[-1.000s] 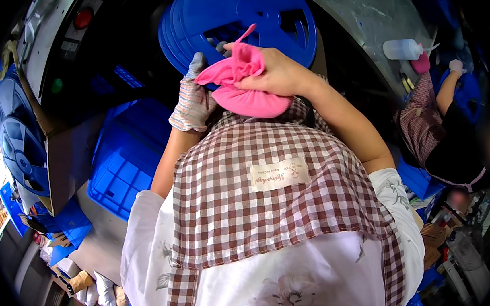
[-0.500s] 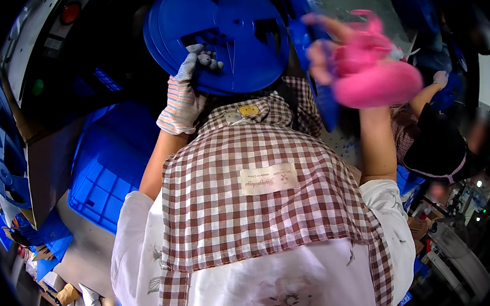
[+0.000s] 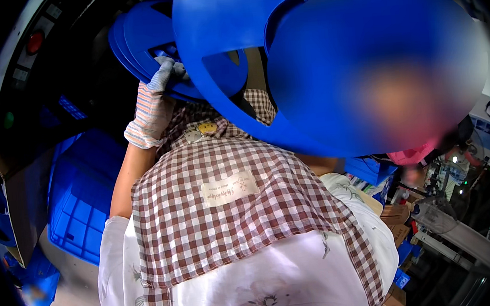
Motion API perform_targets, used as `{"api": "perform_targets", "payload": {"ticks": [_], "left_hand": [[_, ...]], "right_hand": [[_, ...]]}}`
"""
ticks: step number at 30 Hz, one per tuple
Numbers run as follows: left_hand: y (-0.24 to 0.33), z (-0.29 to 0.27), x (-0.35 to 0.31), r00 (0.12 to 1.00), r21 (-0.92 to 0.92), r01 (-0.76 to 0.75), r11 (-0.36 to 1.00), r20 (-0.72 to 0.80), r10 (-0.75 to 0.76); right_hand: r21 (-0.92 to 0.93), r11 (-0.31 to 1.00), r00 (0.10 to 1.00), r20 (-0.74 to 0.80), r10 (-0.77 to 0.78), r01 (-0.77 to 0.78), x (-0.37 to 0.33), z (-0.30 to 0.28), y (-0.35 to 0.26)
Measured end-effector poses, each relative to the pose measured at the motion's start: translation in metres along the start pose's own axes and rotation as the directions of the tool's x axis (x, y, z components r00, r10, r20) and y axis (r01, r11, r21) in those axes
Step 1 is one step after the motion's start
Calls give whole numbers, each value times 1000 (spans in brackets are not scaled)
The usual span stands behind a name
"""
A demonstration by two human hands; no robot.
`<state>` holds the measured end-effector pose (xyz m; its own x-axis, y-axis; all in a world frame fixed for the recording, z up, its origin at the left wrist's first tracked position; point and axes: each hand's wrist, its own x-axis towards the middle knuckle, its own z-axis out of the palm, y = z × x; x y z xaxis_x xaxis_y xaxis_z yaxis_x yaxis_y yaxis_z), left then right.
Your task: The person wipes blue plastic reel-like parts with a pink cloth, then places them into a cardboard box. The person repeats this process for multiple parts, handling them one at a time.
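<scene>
My left hand (image 3: 150, 110), in a striped glove with grey fingertips, grips a stack of blue plastic reels (image 3: 146, 31) by an opening in their face. A larger-looking blue reel (image 3: 229, 19) fills the upper right, close to the camera and overlapping the stack's right side. At its right part my right hand (image 3: 398, 92) is a skin-coloured and pink smear, seemingly holding that reel; the separate fingers cannot be made out. Something pink (image 3: 413, 156) shows below the reel's edge beside this hand; its kind is unclear.
At the left stand a blue plastic crate (image 3: 79, 206) and an open cardboard box (image 3: 20, 188). A dark machine with a red button (image 3: 35, 43) is at the upper left. Cardboard boxes (image 3: 395, 215) and a grey conveyor-like piece (image 3: 456, 234) lie at the lower right.
The right-hand reel, seen nearly edge-on before, has swung up toward the camera and now shows its face. My left hand and the stack have shifted left in the picture.
</scene>
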<state>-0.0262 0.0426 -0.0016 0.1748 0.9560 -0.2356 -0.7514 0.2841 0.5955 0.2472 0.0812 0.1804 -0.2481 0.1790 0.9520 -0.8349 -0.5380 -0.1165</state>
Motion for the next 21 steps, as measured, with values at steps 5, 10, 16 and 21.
{"api": "perform_targets", "payload": {"ticks": [5,10,16,21], "left_hand": [[8,11,-9,999,-6,17,1000,36,-17],[11,6,-12,1000,72,0,997,28,-2],[10,4,-14,999,23,-28,999,34,27],[19,-4,-27,999,17,48,999,0,-48]], "right_hand": [[-43,990,990,-37,-134,133,1,-5,17],[-14,996,994,-64,-90,89,-7,-12,12],[-86,996,991,-131,-32,21,0,-12,9],[-309,791,821,-422,384,-528,24,-11,-5]]}}
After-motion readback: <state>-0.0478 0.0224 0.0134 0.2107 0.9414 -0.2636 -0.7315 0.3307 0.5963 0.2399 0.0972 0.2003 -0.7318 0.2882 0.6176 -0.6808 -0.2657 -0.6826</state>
